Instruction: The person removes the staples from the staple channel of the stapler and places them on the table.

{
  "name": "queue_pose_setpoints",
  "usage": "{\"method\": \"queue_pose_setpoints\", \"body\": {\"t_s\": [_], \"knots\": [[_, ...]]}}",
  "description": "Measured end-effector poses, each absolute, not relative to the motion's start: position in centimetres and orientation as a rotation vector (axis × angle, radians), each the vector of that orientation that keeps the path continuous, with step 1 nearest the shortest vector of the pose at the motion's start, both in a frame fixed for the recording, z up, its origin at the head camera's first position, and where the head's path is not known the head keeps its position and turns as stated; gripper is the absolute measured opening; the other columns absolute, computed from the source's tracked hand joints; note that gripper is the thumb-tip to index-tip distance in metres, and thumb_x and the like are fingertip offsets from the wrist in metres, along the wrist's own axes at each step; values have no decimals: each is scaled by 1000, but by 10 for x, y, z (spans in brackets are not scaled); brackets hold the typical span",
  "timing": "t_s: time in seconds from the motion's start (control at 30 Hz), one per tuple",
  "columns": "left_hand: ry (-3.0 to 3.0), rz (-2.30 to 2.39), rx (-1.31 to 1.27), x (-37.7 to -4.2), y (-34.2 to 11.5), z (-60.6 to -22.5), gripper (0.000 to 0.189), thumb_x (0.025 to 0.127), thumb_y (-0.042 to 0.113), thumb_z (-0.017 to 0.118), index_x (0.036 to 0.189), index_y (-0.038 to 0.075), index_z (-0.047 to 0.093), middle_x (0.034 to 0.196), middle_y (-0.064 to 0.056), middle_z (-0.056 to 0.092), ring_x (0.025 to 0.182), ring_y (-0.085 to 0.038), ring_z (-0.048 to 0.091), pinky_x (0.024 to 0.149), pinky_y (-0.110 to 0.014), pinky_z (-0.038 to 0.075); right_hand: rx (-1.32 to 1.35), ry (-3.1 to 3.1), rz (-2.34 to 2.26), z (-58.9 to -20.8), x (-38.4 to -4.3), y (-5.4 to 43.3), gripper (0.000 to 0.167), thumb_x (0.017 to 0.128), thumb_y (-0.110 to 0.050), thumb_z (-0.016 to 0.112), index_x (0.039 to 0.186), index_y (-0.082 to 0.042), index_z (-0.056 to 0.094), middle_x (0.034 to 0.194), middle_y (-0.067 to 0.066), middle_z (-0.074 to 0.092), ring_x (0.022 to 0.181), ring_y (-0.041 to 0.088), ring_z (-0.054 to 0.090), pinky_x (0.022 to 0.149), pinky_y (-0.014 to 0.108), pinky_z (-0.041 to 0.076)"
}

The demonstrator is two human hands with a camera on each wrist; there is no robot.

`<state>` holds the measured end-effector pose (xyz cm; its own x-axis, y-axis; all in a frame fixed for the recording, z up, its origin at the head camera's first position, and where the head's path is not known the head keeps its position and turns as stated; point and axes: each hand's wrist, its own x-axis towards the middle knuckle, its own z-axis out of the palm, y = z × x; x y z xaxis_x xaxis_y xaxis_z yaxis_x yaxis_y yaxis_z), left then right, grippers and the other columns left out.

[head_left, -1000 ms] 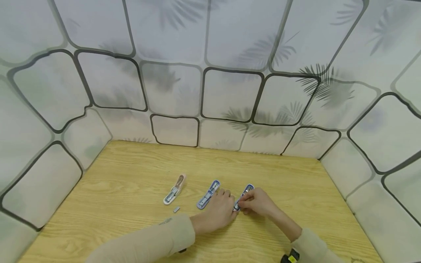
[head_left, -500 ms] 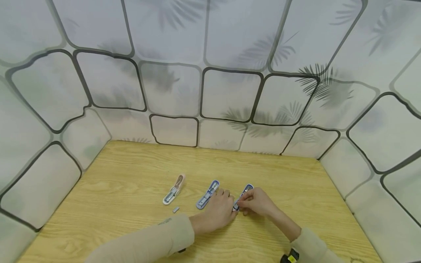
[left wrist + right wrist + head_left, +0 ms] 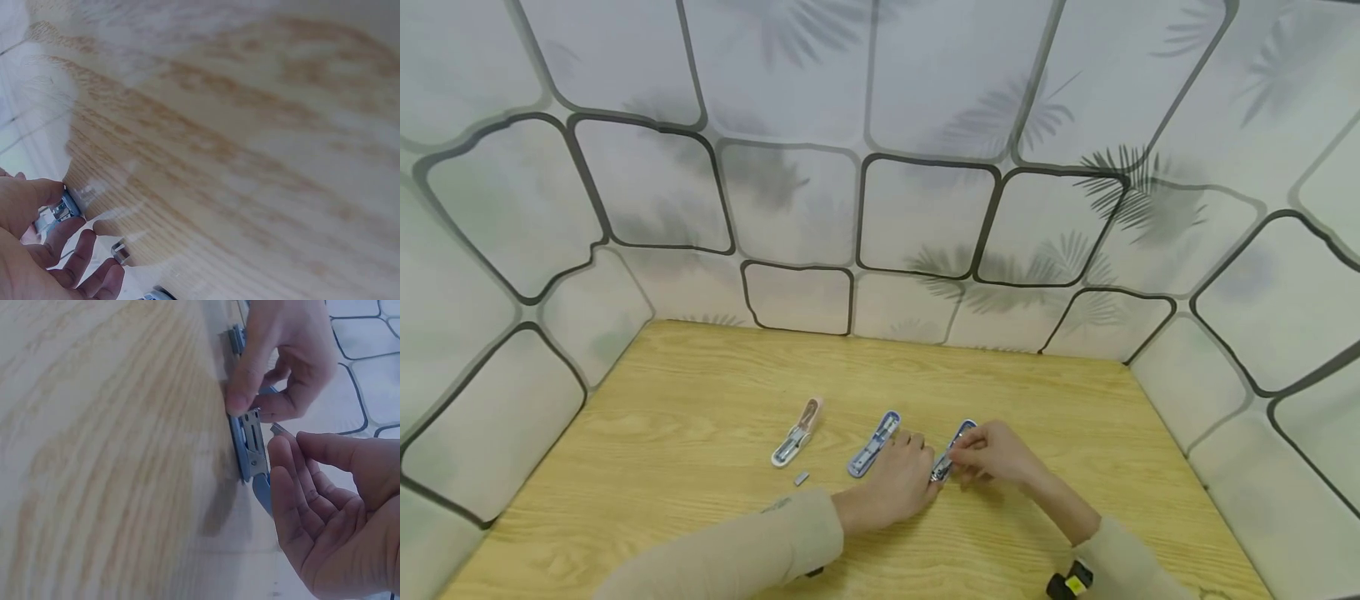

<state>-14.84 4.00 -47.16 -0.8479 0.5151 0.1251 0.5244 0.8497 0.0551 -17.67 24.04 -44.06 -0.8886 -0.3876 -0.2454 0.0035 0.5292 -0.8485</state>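
My left hand [image 3: 901, 477] grips the near end of a blue mini stapler [image 3: 255, 447], its thumb [image 3: 240, 394] pressed on it beside the metal magazine. That stapler lies opened out flat, the right one of three. My right hand [image 3: 1000, 457] is over its middle; thumb and forefinger pinch a small staple strip [image 3: 279, 429] close to the magazine. A second blue stapler [image 3: 874, 444], opened too, lies just left of my left hand. In the left wrist view a small metal piece [image 3: 120, 251] shows by the left fingertips.
Farther left lies an opened pink and white stapler [image 3: 796, 433]. A loose grey staple strip [image 3: 802, 478] is on the wooden table [image 3: 715, 392] below it. Patterned fabric walls [image 3: 805, 296] stand at the table's back and sides.
My right hand has lifted a little up and to the right along the stapler, showing more of its near end. The left hand stays put on the stapler.
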Motion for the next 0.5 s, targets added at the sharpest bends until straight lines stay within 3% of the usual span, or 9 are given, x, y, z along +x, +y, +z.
{"method": "queue_pose_setpoints", "body": {"t_s": [0.5], "knots": [[-2956, -159, -819, -149, 40, -470, 35, 94, 49, 76, 96, 14, 71, 101, -1, 69, 95, -17, 61, 92, -34, 57, -279, 2359, -1247, -426, -177, 273, 28, 102, -20, 70, 111, 6, 74, 94, 14, 81, 75, 15, 76, 64, 31, 63]]}}
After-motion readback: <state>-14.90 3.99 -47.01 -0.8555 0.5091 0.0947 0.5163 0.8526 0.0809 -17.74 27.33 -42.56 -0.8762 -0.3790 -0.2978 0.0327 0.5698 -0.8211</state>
